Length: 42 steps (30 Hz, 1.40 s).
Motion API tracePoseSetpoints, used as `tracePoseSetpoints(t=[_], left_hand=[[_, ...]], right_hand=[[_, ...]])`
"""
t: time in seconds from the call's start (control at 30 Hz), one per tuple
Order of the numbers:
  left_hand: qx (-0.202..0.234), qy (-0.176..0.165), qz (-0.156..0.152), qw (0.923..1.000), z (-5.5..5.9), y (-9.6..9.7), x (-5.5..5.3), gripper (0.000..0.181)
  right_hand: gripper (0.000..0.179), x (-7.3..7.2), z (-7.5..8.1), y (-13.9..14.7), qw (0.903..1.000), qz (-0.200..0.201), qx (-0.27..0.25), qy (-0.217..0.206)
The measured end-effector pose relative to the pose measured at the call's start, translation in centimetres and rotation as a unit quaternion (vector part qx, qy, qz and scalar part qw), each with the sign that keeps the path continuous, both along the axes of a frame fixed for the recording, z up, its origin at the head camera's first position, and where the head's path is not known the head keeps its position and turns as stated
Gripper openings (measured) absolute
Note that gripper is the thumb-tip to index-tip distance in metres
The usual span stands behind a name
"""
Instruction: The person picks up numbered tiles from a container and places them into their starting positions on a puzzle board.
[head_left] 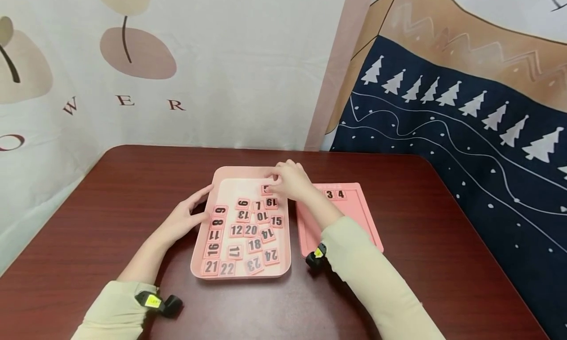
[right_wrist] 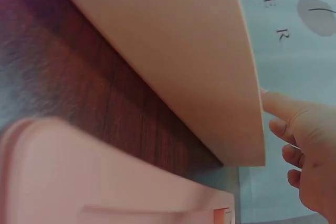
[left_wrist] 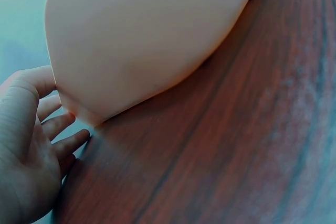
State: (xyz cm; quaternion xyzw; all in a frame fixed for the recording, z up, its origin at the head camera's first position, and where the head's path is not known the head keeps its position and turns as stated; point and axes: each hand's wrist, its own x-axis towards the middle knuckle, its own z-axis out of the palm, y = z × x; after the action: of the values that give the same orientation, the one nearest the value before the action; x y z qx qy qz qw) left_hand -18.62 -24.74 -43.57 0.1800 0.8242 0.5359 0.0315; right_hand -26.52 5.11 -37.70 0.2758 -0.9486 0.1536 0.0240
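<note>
My left hand is at the left side of a pink tray, fingers loosely extended and touching its rim. In the left wrist view, the thumb reaches the tray's edge. Inside the tray lie several pink number tiles with black numerals, turned various ways. My right hand reaches over the tray's far right corner. Its thumb and index finger stand apart at a number tile, partly covered by the thumb. Right of the tray lies a pink board, with tiles 3 and 4 along its top; my right forearm hides part of it.
Tray and board rest on a dark red-brown wooden table. Behind the table hangs a white curtain with printed letters, and at the right a navy cloth with white trees.
</note>
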Motion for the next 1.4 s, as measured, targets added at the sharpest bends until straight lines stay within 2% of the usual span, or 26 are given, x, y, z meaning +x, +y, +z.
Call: tracePoseSetpoints(t=[0.2, 0.3, 0.43, 0.67, 0.87, 1.1, 1.4], left_hand=[[-0.001, -0.007, 0.0, 1.0, 0.0, 0.1, 0.1, 0.072], [-0.001, -0.007, 0.0, 1.0, 0.1, 0.1, 0.1, 0.072], [-0.001, -0.003, 0.0, 1.0, 0.0, 0.0, 0.0, 0.072], [0.003, -0.003, 0.0, 1.0, -0.1, -0.1, 0.1, 0.073], [0.004, -0.005, 0.0, 1.0, 0.0, 0.0, 0.0, 0.073], [0.006, -0.009, 0.002, 0.9999, 0.1, 0.1, 0.1, 0.074], [0.011, -0.01, 0.001, 0.9999, 0.2, 0.2, 0.2, 0.074]], right_hand=[[0.033, -0.6, -0.5, -0.5, 0.9984, -0.013, 0.037, -0.041], [0.035, -0.8, -0.8, -0.5, 0.9979, -0.017, 0.044, -0.044], [0.035, -0.9, -1.1, -0.7, 0.9981, -0.008, 0.052, -0.033], [0.026, -1.1, -1.5, -1.1, 0.9953, 0.005, 0.097, 0.0], [0.024, -1.1, -1.7, -1.1, 0.9967, 0.003, 0.081, -0.011], [0.03, -0.8, -1.4, -0.7, 0.9983, -0.004, 0.054, -0.02], [0.039, 0.2, -0.5, 0.7, 0.9999, -0.011, 0.005, 0.011]])
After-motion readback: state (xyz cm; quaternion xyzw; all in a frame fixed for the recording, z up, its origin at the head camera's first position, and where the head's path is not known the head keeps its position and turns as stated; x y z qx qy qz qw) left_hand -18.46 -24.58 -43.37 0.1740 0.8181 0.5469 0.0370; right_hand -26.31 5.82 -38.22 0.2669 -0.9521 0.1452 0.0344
